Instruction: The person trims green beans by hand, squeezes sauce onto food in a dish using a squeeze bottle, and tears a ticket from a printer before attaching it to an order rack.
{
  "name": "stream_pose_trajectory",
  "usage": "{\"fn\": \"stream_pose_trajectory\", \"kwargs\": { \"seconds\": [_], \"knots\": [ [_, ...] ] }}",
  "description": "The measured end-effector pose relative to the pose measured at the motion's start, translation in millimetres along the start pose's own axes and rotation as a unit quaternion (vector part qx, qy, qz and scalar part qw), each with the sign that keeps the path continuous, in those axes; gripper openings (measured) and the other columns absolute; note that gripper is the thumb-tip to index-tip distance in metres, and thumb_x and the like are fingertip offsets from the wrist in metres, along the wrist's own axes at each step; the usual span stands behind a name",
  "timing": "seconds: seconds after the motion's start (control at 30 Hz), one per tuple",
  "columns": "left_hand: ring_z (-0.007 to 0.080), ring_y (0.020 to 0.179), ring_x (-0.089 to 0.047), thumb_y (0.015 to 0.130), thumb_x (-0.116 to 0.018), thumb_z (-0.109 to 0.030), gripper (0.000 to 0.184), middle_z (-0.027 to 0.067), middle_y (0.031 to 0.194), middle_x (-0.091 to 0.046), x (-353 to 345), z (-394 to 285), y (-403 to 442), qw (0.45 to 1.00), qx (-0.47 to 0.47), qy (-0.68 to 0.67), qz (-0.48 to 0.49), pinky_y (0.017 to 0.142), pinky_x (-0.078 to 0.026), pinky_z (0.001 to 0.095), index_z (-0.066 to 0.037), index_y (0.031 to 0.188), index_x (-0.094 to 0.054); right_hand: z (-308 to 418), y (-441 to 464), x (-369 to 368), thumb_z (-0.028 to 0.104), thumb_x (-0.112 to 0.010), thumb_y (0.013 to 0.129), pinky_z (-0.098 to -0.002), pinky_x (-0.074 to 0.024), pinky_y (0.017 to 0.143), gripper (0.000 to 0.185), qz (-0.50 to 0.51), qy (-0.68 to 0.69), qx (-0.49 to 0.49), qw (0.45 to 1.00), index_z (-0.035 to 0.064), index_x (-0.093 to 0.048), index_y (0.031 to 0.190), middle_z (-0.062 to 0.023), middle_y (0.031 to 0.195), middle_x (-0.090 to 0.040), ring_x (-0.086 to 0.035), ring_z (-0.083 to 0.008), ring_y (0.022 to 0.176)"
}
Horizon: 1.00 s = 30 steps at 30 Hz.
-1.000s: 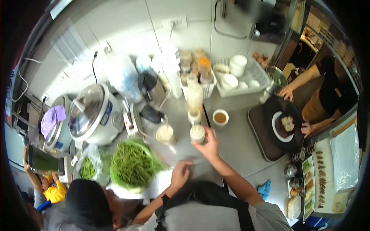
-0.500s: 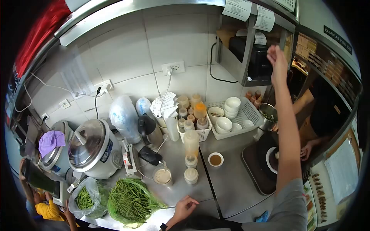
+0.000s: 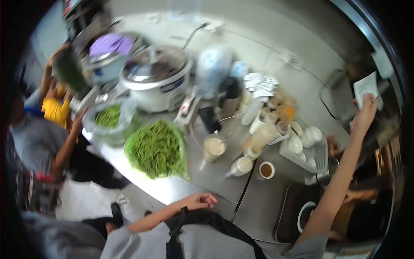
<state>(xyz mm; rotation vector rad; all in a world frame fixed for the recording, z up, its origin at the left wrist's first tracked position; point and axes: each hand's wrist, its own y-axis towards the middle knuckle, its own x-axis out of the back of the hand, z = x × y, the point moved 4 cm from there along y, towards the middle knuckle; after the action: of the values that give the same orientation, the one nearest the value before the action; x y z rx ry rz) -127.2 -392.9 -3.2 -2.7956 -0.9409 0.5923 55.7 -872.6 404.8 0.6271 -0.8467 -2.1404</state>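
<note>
My right hand [image 3: 365, 108] is raised at the upper right, its fingers closed on the lower edge of a white printed receipt [image 3: 365, 88]. Another paper slip [image 3: 382, 64] hangs from the metal rail just above. Low in the middle, my left hand [image 3: 202, 200] is held over the counter's front edge with loosely bent fingers and nothing in them. Beyond it lie a green bag of long green beans [image 3: 155, 149] and a cup of pale drink [image 3: 214, 147]. A small bowl of brown sauce [image 3: 266, 170] stands to its right.
Squeeze bottles [image 3: 241, 166], a grey basket of white bowls [image 3: 319, 156] and a dark tray [image 3: 284, 207] occupy the right side. Rice cookers [image 3: 155, 97] stand at the back left. One co-worker [image 3: 39, 140] is at the left; another person's arm [image 3: 358, 196] reaches in at the right.
The view has swung left and down, with some blur. My right hand, empty-looking before near the printer, now has a receipt in its fingers. My left hand stays low, its fingers slightly straighter.
</note>
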Motion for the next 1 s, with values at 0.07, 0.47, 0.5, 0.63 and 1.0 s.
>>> {"fn": "stream_pose_trajectory", "kwargs": {
  "seconds": [0.07, 0.47, 0.5, 0.63, 1.0],
  "knots": [
    [0.0086, 0.092, -0.056, 0.091, -0.055, -0.007, 0.027, 0.001, 0.098, -0.061, 3, 14, -2, 1.0, -0.005, -0.022, 0.001, 0.084, -0.045, 0.0228, -0.003, 0.117, -0.054, -6, -73, -80, 0.006, -0.047, 0.091, -0.0296, -0.0493, 0.084, 0.033, 0.161, -0.108, 0.053, 0.98, 0.0038, -0.055, 0.123, -0.01, 0.13, -0.052, -0.055, -0.0171, 0.108],
    [0.0067, 0.089, -0.056, 0.091, -0.061, -0.011, 0.03, -0.0009, 0.094, -0.061, 43, 16, -80, 0.987, 0.019, -0.043, -0.156, 0.082, -0.045, 0.0228, -0.004, 0.12, -0.056, -206, -119, -261, 0.009, -0.05, 0.086, -0.0291, -0.0402, 0.097, 0.045, 0.227, -0.131, -0.077, 0.962, 0.0094, -0.055, 0.131, -0.0119, 0.125, -0.058, -0.054, -0.0192, 0.114],
    [0.007, 0.089, -0.056, 0.091, -0.061, -0.012, 0.03, -0.0011, 0.093, -0.06, 45, 17, -83, 0.985, 0.026, -0.053, -0.161, 0.081, -0.046, 0.0231, -0.004, 0.119, -0.056, -216, -112, -267, 0.01, -0.052, 0.086, -0.0303, -0.042, 0.095, 0.045, 0.216, -0.151, -0.053, 0.963, 0.0088, -0.055, 0.131, -0.0118, 0.126, -0.058, -0.054, -0.0189, 0.114],
    [0.008, 0.091, -0.056, 0.092, -0.061, -0.013, 0.03, 0.0005, 0.097, -0.061, 51, 23, -74, 0.985, 0.031, -0.032, -0.167, 0.084, -0.046, 0.0236, -0.004, 0.119, -0.056, -298, -100, -280, 0.012, -0.048, 0.091, -0.0379, -0.0574, 0.059, 0.026, 0.228, -0.378, -0.159, 0.883, -0.0032, -0.064, 0.103, -0.0209, 0.094, -0.066, -0.067, -0.028, 0.09],
    [0.0084, 0.094, -0.056, 0.09, -0.06, -0.008, 0.038, 0.0, 0.096, -0.06, 59, 16, -53, 0.993, 0.035, -0.004, -0.111, 0.089, -0.042, 0.0236, -0.004, 0.126, -0.051, -234, -123, -289, 0.021, -0.056, 0.085, -0.0458, -0.0474, 0.09, 0.057, 0.338, -0.552, -0.088, 0.757, -0.0032, -0.039, 0.134, -0.0285, 0.114, -0.059, -0.06, -0.0362, 0.106]
  ]
}}
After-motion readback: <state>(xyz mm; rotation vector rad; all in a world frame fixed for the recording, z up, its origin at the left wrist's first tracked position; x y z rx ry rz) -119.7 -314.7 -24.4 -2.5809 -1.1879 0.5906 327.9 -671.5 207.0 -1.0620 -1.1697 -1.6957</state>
